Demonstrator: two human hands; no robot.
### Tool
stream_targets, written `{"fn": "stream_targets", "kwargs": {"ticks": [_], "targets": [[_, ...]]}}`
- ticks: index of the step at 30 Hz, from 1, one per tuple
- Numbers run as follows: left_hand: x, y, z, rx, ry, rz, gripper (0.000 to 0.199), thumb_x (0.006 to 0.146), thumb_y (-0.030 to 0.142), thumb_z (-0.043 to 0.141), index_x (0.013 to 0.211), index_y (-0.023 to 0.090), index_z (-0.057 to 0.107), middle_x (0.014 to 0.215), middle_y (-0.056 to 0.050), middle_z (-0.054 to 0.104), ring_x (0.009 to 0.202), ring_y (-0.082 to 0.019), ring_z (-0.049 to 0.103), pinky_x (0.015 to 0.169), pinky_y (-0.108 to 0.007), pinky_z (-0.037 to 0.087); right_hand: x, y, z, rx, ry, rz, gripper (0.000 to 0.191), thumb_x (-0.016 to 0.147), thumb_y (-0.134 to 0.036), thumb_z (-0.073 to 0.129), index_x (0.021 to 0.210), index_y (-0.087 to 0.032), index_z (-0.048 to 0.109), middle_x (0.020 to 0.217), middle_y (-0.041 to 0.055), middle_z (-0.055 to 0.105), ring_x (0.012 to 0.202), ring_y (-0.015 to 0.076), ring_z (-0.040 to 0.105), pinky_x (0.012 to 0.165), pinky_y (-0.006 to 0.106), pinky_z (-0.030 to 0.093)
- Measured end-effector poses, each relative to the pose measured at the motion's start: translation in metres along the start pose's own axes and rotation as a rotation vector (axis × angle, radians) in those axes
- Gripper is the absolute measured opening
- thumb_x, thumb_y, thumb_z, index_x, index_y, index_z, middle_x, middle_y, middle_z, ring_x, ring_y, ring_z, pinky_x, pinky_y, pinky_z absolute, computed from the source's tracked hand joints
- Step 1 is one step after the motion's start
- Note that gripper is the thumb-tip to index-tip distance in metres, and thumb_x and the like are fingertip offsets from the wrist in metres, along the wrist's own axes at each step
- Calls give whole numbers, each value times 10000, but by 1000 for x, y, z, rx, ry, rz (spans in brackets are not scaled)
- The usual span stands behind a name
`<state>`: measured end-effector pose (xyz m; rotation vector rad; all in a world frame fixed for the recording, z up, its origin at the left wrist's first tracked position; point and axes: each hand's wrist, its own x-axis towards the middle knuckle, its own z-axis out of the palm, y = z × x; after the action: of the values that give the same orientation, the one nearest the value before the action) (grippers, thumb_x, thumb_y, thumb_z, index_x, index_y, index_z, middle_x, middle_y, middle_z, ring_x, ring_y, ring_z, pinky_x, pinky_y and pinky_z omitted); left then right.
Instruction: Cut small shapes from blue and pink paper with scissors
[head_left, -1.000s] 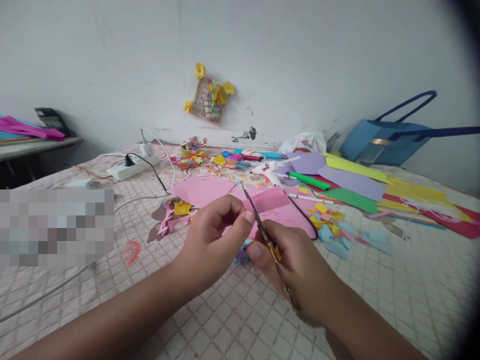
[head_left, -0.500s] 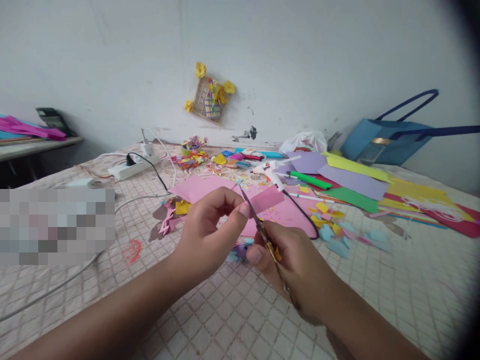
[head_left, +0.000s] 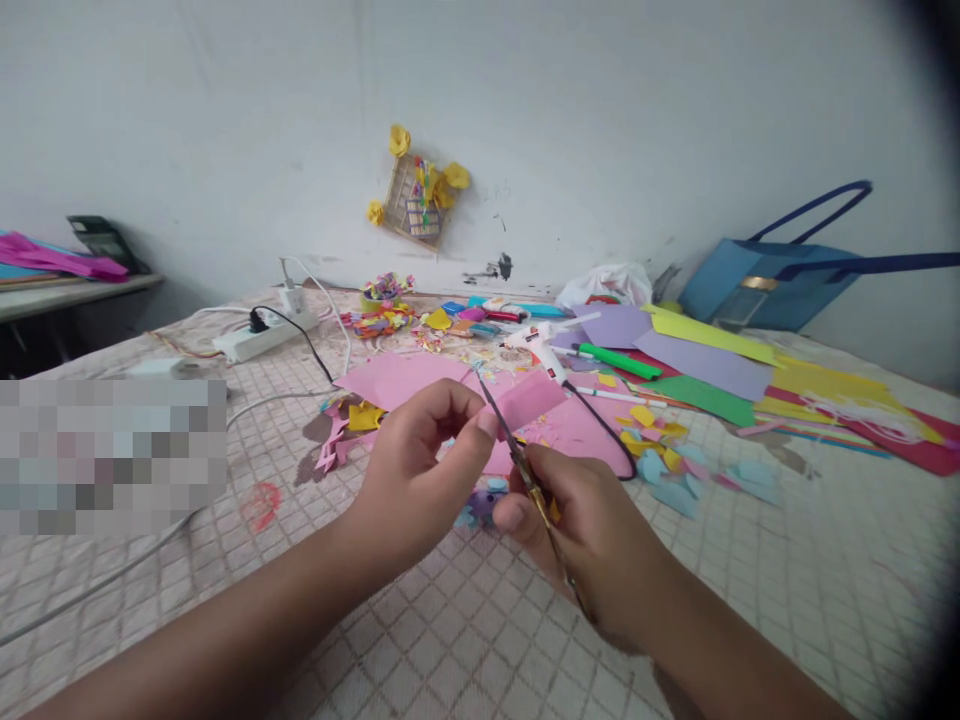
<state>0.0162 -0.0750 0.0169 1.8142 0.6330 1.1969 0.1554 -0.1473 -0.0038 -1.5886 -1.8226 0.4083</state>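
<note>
right hand (head_left: 589, 515) holds scissors (head_left: 535, 490); left hand (head_left: 420, 455) pinches a pink strip (head_left: 538, 400) at the blades, above the worktop (head_left: 465, 630), in from its far edge. the strip has shifted slightly left; cutting seems underway.

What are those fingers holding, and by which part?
The right hand holds the scissors by the golden handle; the left hand pinches a pink paper strip by one end.
</note>
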Motion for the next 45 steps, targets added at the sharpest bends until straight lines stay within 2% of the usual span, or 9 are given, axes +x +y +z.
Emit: {"fn": "stream_targets", "kwargs": {"ticks": [11,18,23,32,36,42,45], "targets": [[-2,1,2,32,-65,-18,171,820,258,440,665,185,443,629,19,471,585,-110,428,537,-245,363,0,1,0,35,2,-4,396,824,-575,464,690,-204,431,575,-30,477,519,121,403,472,257,247],[-1,1,2,52,-72,-20,161,804,235,432,653,181,450,616,20,469,583,-112,435,531,-255,353,2,0,0,35,16,8,434,811,-606,454,664,-198,443,553,-36,436,514,115,367,466,253,244],[-2,2,2,62,-89,-19,158,799,226,444,650,177,467,617,23,482,584,-107,444,530,-253,342,1,0,-1,45,30,9,445,795,-622,464,670,-194,454,568,-32,468,516,115,389,467,249,257],[-1,-2,5,-322,-147,-219,162,770,215,531,633,169,458,591,41,482,579,-84,442,545,-226,351,3,-1,-2,46,41,4,410,819,-583,456,688,-195,465,568,-32,480,515,115,403,460,242,263],[0,-1,3,-245,-140,-184,160,764,246,548,647,167,474,603,36,485,580,-87,441,537,-228,351,3,-1,-3,26,52,23,431,793,-596,480,638,-198,422,532,-41,433,486,106,357,440,240,238],[1,-3,-3,-56,-19,27,126,814,260,524,719,178,513,681,23,513,657,-108,480,622,-261,397,3,-2,-4,5,51,32,438,786,-596,486,619,-200,407,515,-46,414,473,101,340,435,239,224],[2,-5,-6,-4,-6,80,144,825,258,520,710,173,535,697,11,538,667,-114,499,622,-269,406,4,-3,-5,-24,34,37,442,787,-599,482,614,-199,408,517,-40,424,475,104,347,435,240,216]]}}
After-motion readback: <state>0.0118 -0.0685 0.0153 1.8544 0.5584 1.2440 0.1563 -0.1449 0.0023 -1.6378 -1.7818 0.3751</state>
